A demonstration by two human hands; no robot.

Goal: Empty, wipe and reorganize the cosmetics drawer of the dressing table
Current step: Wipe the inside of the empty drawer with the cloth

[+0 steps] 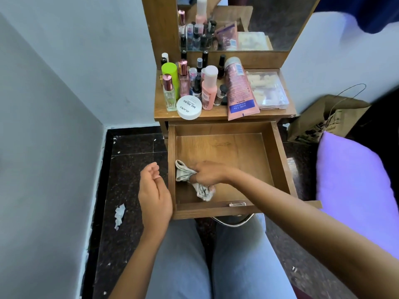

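Note:
The wooden drawer [278, 160] of the dressing table stands pulled out over my lap, with nothing in it but a grey-white cloth [201, 190]. My right hand [208, 172] grips that cloth against the drawer floor near the front left corner. My left hand [154, 190] hovers just outside the drawer's left wall, fingers loosely curled and holding nothing. The cosmetics stand on the tabletop [216, 115] behind the drawer: a white nail polish remover jar [189, 107], a pink tube [238, 89], a pink bottle [209, 89], a green cylinder [170, 79], perfume bottles and several nail polishes.
A clear plastic box [268, 90] lies at the tabletop's right. A mirror [248, 22] rises behind. A brown paper bag [323, 119] and a purple pillow [354, 186] are to the right. A wall [54, 104] closes the left, with a paper scrap [119, 215] on the dark floor.

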